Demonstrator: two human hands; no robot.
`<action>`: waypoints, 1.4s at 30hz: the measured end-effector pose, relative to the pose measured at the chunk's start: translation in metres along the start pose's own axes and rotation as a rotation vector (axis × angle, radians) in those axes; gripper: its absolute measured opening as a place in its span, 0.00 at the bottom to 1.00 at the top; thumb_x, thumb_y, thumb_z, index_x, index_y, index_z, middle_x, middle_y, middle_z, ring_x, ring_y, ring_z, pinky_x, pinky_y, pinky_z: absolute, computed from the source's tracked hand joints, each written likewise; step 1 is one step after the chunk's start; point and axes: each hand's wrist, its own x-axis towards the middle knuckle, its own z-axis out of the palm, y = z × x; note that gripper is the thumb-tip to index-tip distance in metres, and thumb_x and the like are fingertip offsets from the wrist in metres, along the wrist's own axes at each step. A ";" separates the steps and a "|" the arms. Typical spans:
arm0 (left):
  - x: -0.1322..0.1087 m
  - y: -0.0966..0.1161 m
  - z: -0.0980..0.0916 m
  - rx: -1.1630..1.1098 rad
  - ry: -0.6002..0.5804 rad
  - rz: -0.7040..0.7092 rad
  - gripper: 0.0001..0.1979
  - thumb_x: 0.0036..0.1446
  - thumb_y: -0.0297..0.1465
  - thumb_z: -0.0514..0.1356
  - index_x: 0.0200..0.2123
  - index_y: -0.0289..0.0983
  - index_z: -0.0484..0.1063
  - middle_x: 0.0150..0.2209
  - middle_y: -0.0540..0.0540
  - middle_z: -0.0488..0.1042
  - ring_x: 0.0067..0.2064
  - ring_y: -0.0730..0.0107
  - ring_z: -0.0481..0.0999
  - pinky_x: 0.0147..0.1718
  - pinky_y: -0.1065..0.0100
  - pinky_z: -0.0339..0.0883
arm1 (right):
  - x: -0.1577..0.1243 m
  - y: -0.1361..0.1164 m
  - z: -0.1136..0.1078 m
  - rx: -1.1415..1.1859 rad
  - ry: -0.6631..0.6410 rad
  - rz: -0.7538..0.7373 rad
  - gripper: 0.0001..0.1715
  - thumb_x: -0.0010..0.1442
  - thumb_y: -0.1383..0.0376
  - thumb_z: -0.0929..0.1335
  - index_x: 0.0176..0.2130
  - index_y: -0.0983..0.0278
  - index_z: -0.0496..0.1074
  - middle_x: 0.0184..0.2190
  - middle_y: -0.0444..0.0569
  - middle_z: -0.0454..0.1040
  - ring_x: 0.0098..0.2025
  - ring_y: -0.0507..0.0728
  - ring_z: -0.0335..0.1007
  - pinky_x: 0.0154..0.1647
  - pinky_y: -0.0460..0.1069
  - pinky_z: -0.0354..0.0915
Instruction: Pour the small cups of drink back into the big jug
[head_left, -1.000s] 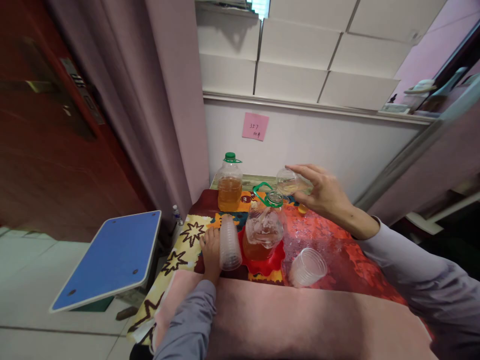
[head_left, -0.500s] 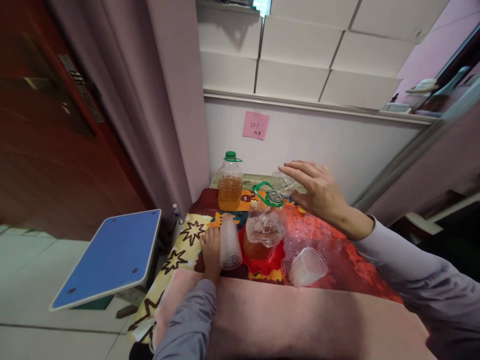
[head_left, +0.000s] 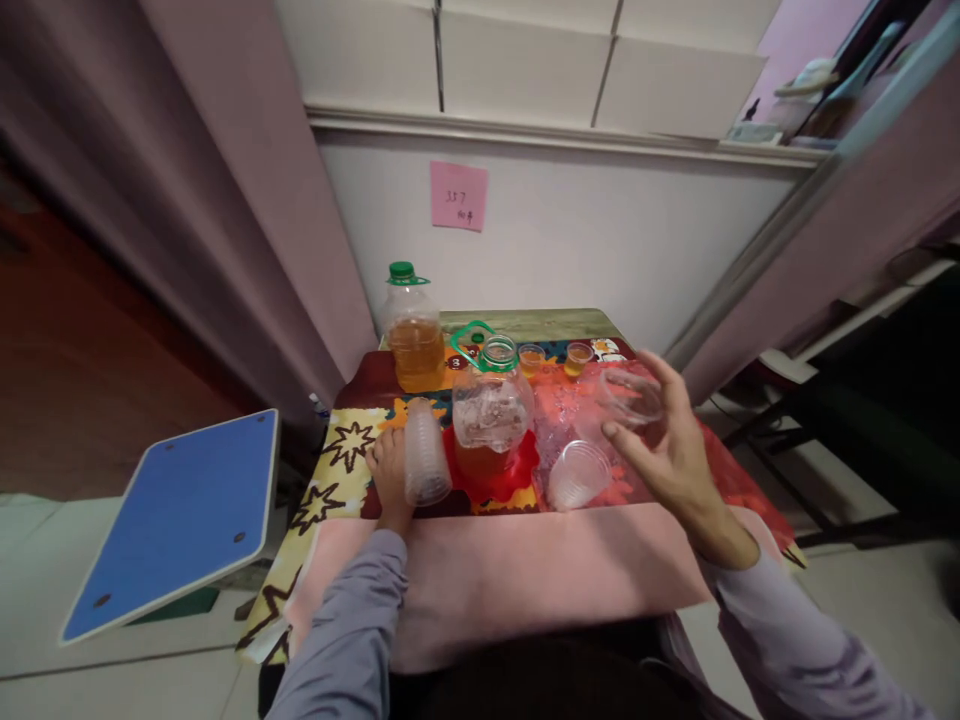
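Note:
My right hand [head_left: 679, 465] holds a clear plastic cup [head_left: 630, 396] tilted between thumb and fingers, above the table's right side. My left hand [head_left: 388, 468] lies on the cloth, fingers stretched out, right beside a lying stack of clear plastic cups [head_left: 425, 455]. Between the hands an uncapped clear jug [head_left: 491, 410] with a green handle ring stands in a red scalloped dish [head_left: 523, 470], amber liquid at its bottom. Just right of it lies another short stack of clear cups [head_left: 581, 472].
Behind, a green-capped jug [head_left: 417, 350] holds amber liquid. Two small cups of amber liquid [head_left: 577, 360] stand toward the back edge. A pink cloth [head_left: 525, 560] covers the table's front. A blue-topped stool [head_left: 180, 510] is at the left; the wall [head_left: 570, 230] closes off the back.
My right hand has moved from over the jug's mouth down and to the right with the clear cup. My left hand stays by the cup stack. The view has shifted.

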 end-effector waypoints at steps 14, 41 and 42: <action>0.008 -0.002 0.004 0.004 -0.006 -0.052 0.22 0.72 0.26 0.49 0.63 0.36 0.73 0.62 0.33 0.77 0.64 0.50 0.74 0.67 0.48 0.68 | -0.071 0.069 0.030 -0.071 -0.071 -0.024 0.36 0.73 0.51 0.71 0.72 0.57 0.64 0.66 0.62 0.75 0.65 0.71 0.76 0.66 0.69 0.73; 0.008 -0.032 0.012 0.086 0.097 0.056 0.25 0.69 0.25 0.48 0.62 0.34 0.76 0.62 0.31 0.79 0.62 0.46 0.80 0.61 0.45 0.77 | 0.139 0.305 0.101 -0.137 0.213 0.569 0.48 0.43 0.50 0.83 0.58 0.63 0.73 0.56 0.63 0.82 0.58 0.71 0.79 0.63 0.64 0.71; 0.007 -0.033 0.012 0.091 0.096 0.060 0.25 0.69 0.24 0.47 0.62 0.33 0.76 0.62 0.30 0.79 0.62 0.46 0.80 0.61 0.45 0.77 | 0.142 0.309 0.105 -0.136 0.212 0.588 0.44 0.43 0.51 0.83 0.55 0.62 0.73 0.54 0.61 0.84 0.56 0.71 0.80 0.62 0.64 0.72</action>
